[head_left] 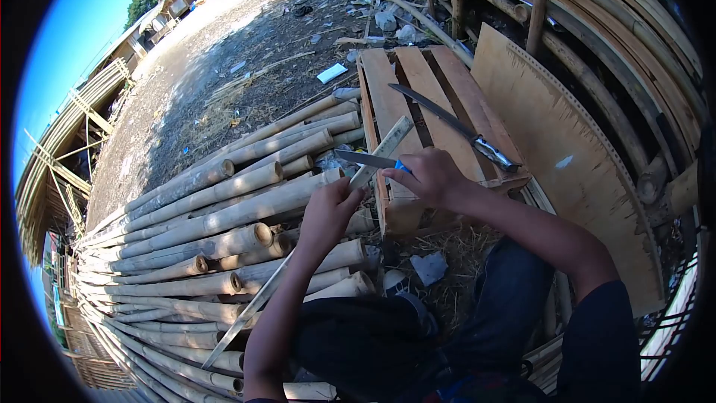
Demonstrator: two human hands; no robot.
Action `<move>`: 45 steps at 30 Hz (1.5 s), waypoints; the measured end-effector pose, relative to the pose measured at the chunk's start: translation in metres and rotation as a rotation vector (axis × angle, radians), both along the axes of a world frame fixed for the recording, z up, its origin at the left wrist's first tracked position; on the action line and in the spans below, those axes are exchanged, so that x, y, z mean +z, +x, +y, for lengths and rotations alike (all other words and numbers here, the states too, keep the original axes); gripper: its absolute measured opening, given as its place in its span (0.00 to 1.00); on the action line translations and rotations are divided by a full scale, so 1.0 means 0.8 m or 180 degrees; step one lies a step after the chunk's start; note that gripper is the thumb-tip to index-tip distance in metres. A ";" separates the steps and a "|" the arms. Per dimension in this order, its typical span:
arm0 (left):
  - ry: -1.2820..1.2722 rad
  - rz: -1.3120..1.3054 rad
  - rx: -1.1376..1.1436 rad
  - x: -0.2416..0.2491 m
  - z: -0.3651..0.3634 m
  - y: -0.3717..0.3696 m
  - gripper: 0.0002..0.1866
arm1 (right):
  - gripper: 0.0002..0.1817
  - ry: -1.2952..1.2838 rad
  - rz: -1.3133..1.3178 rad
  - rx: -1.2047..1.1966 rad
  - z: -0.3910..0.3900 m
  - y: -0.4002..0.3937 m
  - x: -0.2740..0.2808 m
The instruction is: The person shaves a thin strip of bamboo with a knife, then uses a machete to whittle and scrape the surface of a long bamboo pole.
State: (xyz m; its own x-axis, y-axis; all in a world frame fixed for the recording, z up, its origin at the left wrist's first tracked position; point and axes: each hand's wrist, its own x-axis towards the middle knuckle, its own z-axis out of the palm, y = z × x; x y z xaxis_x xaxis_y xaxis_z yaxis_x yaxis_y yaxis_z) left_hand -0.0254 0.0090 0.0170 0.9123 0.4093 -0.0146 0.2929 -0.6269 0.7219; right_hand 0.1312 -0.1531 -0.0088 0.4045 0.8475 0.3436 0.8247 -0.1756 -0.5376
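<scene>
At the crate's (380, 78) left edge, right hand (436, 177) is clamped on knife (367, 159), left hand (327, 215) on strip (394, 136); knife skidding along strip could cut left hand.

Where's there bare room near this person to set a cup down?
On the wooden crate, the slats between the large knife and the plywood sheet look bare, though gaps split them. The crate's near left side is crowded by the left hand, right hand, small knife and pale strip. The bamboo poles alongside lie packed together.
</scene>
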 end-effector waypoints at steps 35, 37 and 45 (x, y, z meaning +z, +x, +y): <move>0.1306 -0.0164 0.0203 -0.008 -0.013 -0.002 0.12 | 0.32 0.0349 -0.0195 -0.0183 0.020 -0.014 -0.003; 0.1444 -0.0218 0.0175 -0.008 -0.012 -0.003 0.12 | 0.32 0.0492 -0.0031 -0.0387 0.018 -0.005 0.005; 0.1665 -0.0229 0.0139 -0.011 -0.013 0.001 0.12 | 0.34 0.0200 0.0289 -0.0695 0.005 0.019 0.011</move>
State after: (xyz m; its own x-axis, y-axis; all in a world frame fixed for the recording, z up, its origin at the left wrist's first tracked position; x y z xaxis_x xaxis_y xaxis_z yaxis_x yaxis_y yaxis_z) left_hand -0.0247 -0.0010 0.0083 0.8854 0.3827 0.2637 0.2879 -0.8971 0.3352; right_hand 0.1461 -0.1493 -0.0002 0.6075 0.7147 0.3466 0.7186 -0.3085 -0.6233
